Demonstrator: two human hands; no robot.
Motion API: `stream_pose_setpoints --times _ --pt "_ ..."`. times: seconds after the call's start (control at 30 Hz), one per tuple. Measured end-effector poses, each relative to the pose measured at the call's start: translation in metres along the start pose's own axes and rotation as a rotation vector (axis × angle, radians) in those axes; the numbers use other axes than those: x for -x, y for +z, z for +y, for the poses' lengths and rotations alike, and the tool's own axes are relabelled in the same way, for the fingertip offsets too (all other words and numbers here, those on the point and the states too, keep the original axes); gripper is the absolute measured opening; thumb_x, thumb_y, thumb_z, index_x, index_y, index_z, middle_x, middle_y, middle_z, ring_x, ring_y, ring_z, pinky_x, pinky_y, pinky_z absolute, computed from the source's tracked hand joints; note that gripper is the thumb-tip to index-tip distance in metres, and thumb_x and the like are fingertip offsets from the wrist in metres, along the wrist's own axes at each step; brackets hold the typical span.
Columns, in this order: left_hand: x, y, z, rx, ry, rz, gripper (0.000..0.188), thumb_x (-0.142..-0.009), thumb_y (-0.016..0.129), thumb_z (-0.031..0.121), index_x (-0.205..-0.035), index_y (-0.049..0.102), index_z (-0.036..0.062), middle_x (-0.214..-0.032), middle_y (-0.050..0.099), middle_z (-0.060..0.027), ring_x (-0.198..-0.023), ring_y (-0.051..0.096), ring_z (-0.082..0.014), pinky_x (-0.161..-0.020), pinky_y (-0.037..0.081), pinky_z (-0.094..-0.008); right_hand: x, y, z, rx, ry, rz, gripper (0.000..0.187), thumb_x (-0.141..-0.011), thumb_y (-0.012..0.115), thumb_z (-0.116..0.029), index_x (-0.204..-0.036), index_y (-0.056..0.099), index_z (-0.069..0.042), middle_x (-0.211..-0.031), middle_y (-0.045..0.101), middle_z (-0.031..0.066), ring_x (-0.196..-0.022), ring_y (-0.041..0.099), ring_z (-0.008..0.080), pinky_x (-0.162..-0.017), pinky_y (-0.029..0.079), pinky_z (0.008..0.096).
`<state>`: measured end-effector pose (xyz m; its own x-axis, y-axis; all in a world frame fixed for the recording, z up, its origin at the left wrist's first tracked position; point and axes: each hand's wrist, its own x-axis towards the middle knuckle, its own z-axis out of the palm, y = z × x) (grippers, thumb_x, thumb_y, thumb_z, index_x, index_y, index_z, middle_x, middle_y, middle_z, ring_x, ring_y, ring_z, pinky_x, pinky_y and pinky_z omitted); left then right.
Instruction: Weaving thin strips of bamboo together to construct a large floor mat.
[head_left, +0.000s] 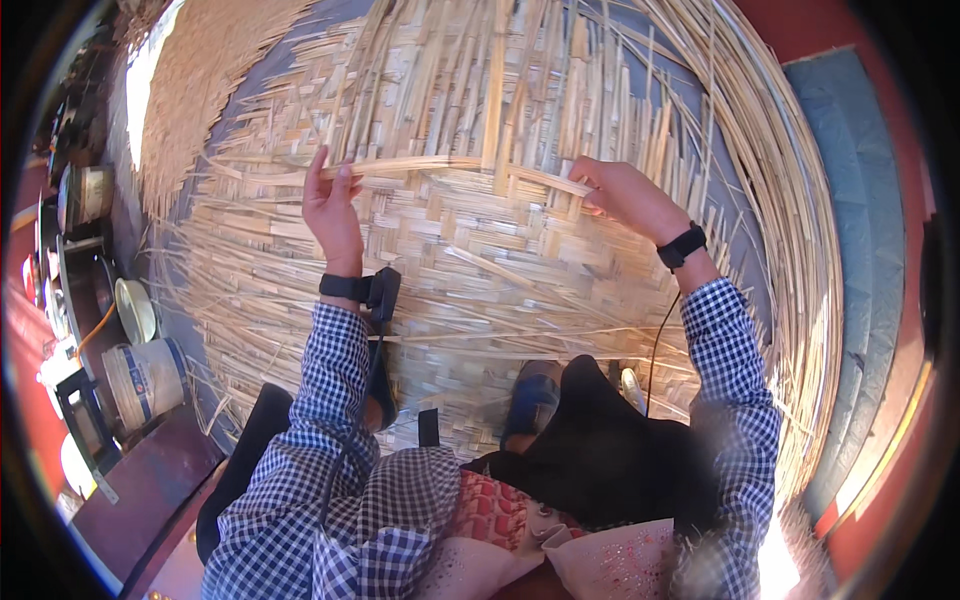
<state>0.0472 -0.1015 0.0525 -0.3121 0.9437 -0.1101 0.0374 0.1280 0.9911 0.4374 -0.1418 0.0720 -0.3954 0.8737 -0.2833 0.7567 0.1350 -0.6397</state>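
A half-woven mat [470, 270] of pale split cane or bamboo strips spreads in front of me. One flat strip [420, 164] runs crosswise over the mat, passing beneath upright strips [495, 90] near the middle. My left hand [333, 215] has its left part between thumb and fingers, the index finger raised. On the right, my right hand [630, 200] pinches the same strip near its other end, with the fingertips partly hidden. Both wrists wear black bands, the left one carrying a small black box [383, 293].
Long loose strips [800, 230] curve along the right side, beside a blue-grey folded sheet [850, 150]. A white bucket [147, 383] and other containers stand at left. My feet [530, 400] rest on the mat's near part. Another woven piece [200, 90] leans at upper left.
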Motion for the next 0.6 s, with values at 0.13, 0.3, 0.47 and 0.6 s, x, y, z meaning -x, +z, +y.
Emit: stream_pose_setpoints --times 0.13,0.3,0.47,0.6 --pt "0.014 0.047 0.01 -0.331 -0.215 -0.447 0.051 -0.089 0.07 0.016 -0.137 0.053 0.0073 -0.103 0.068 -0.0102 -0.095 0.064 -0.0171 -0.078 0.052 -0.029 0.041 -0.033 0.028 -0.087 0.15 0.069 0.035 -0.092 0.061 -0.008 -0.127 0.053 -0.008 -0.089 0.068 0.0054 -0.078 0.066 0.0204 -0.068 0.052 0.0313" --pt "0.056 0.155 0.019 -0.824 0.835 -0.718 0.043 -0.087 0.07 0.027 -0.12 0.063 0.0003 -0.1 0.068 -0.0154 -0.094 0.066 -0.0276 -0.082 0.052 -0.0422 0.018 -0.081 -0.044 -0.914 0.224 -0.072 0.047 -0.102 0.052 -0.033 -0.141 0.044 -0.008 -0.108 0.067 0.0148 -0.092 0.067 0.0189 -0.078 0.056 0.0293" --pt "0.004 0.171 0.017 -0.317 -0.114 -0.78 0.044 -0.096 0.058 0.04 -0.098 0.072 -0.0019 -0.085 0.068 -0.0114 -0.079 0.067 -0.0225 -0.079 0.053 -0.0378 -0.014 -0.03 0.009 -0.732 0.203 0.054 0.05 -0.103 0.041 -0.044 -0.131 0.056 -0.006 -0.105 0.067 0.0086 -0.093 0.067 0.0204 -0.071 0.057 0.0342" --pt "0.005 0.177 0.029 -0.624 -0.07 -0.938 0.067 -0.097 0.047 0.059 -0.103 0.072 -0.003 -0.087 0.069 -0.0112 -0.079 0.067 -0.0178 -0.081 0.054 -0.0304 -0.039 0.024 0.028 -0.066 0.347 0.078 0.039 -0.1 0.045 -0.034 -0.109 0.062 0.0 -0.103 0.064 0.0155 -0.094 0.063 0.0319 -0.078 0.052 0.0435"
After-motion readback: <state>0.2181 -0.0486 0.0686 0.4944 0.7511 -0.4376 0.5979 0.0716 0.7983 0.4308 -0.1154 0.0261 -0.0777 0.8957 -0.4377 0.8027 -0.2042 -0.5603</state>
